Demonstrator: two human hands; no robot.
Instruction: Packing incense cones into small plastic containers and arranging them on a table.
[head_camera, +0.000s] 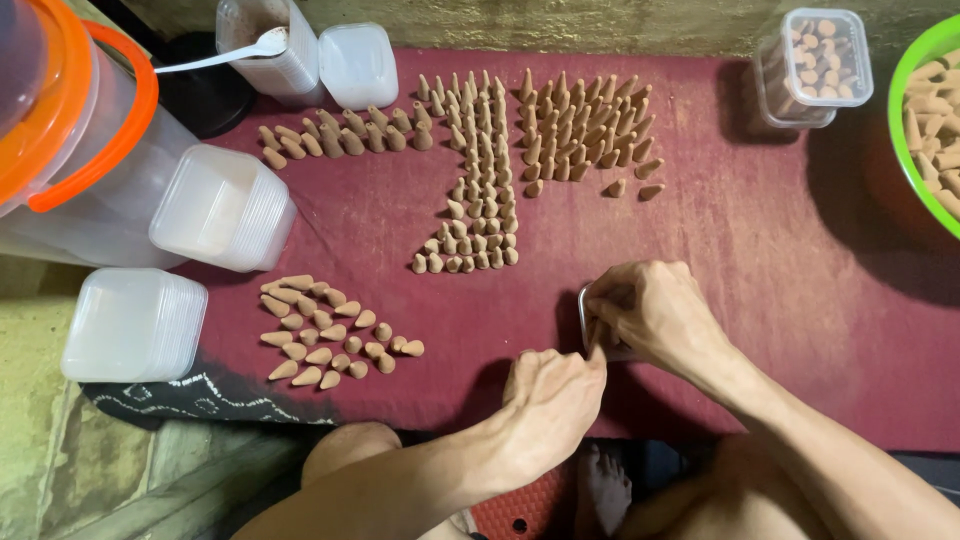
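Cone-packing step, seen from above. The right hand (655, 315) curls over a small clear plastic container (590, 325) on the dark red cloth (780, 260) near its front edge, fingertips pinched together at the container's rim; whether they pinch a cone cannot be told. The left hand (550, 400) sits just beside it at the front edge, fingers folded loosely inward, forefinger tip touching the right hand; its contents are hidden. The step in hand appears to be filling this container, and the next move probably calls for reaching to the nearest supply. Upright tan conical incense pieces (480, 190) stand in dense rows at the middle rear of the cloth, with a second block (585, 125) beside them, a leaning row (340, 135) toward the rear left, and a loose cluster lying flat (330, 335) at the front left. Stacks of empty translucent lidded tubs (135, 325) line the left edge; a filled clear tub (815, 65) and a green bowl of cones (925, 120) sit at the rear right. Nothing lies between the hands and the rows.
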